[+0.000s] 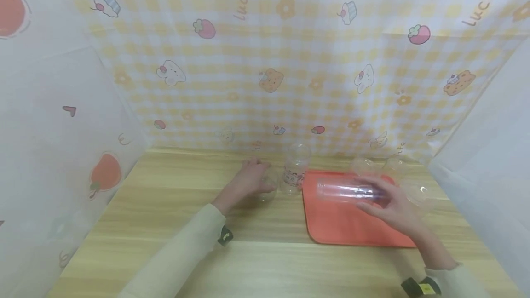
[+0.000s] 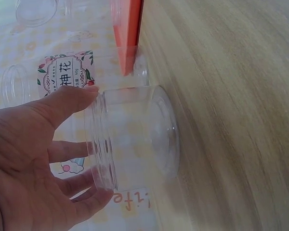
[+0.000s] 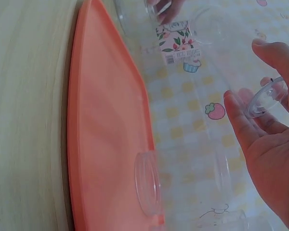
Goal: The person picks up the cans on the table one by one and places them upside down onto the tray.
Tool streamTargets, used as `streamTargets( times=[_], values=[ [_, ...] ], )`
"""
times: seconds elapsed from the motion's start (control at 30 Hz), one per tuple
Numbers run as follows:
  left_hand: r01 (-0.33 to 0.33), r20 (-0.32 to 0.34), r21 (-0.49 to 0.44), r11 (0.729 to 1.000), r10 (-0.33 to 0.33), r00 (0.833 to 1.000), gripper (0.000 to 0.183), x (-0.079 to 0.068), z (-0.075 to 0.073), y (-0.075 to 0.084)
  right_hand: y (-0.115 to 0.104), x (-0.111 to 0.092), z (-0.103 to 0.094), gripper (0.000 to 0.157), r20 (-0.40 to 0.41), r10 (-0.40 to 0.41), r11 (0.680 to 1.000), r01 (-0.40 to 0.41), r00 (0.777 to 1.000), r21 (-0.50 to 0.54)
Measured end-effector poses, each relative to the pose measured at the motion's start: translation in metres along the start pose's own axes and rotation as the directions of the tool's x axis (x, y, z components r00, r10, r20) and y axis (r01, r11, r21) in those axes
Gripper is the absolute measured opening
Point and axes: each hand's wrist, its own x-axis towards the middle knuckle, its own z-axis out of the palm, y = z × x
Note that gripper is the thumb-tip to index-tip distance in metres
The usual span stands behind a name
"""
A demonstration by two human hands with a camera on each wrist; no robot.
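Note:
By its threaded rim, my left hand (image 1: 252,180) grips a short, wide clear plastic jar (image 2: 139,139), thumb on one side and fingers on the other. The jar is upright, its base at or very near the wooden table. Just right of it stands a taller clear jar (image 1: 296,169) with a floral label (image 2: 65,72). My right hand (image 1: 391,203) holds a long clear jar (image 1: 339,191) by one end, lying sideways above the orange-red tray (image 1: 343,229). In the right wrist view, the thumb and fingers sit around that jar's end (image 3: 267,98).
Several more clear jars stand around the tray's back right, among them one jar (image 1: 364,167) at the back and another jar (image 1: 418,192) by the right edge. A yellow checked cloth (image 1: 248,82) hangs behind the wooden table (image 1: 265,261). White printed sheets flank both sides.

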Motion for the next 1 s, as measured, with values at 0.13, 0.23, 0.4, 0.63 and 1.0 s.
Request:
streamTargets(
  times=[0.13,0.23,0.4,0.63,1.0],
  values=[
    [0.001,-0.006,-0.023,1.0,-0.001,1.0,0.075,-0.001,0.0,0.0,-0.002,-0.001,-0.002,0.065,0.0,-0.005,1.0,0.005,1.0,-0.022],
    [0.0,-0.009,-0.035,0.999,-0.001,1.0,0.075,-0.002,-0.001,0.0,-0.003,-0.001,-0.003,0.065,0.007,-0.017,1.0,0.017,1.0,-0.018],
    [0.0,-0.009,-0.044,0.999,-0.001,1.0,0.075,-0.003,-0.001,0.0,-0.003,0.0,-0.005,0.065,0.019,-0.04,0.999,0.04,0.999,-0.008],
    [0.003,-0.006,-0.045,0.999,-0.003,1.0,0.075,-0.003,0.0,-0.001,-0.004,0.0,-0.009,0.064,0.038,-0.072,0.997,0.072,0.997,-0.005],
    [0.01,-0.003,-0.05,0.999,-0.01,1.0,0.075,-0.003,-0.001,0.0,-0.008,-0.001,-0.015,0.062,0.065,-0.055,0.998,0.057,0.996,-0.036]
  ],
)
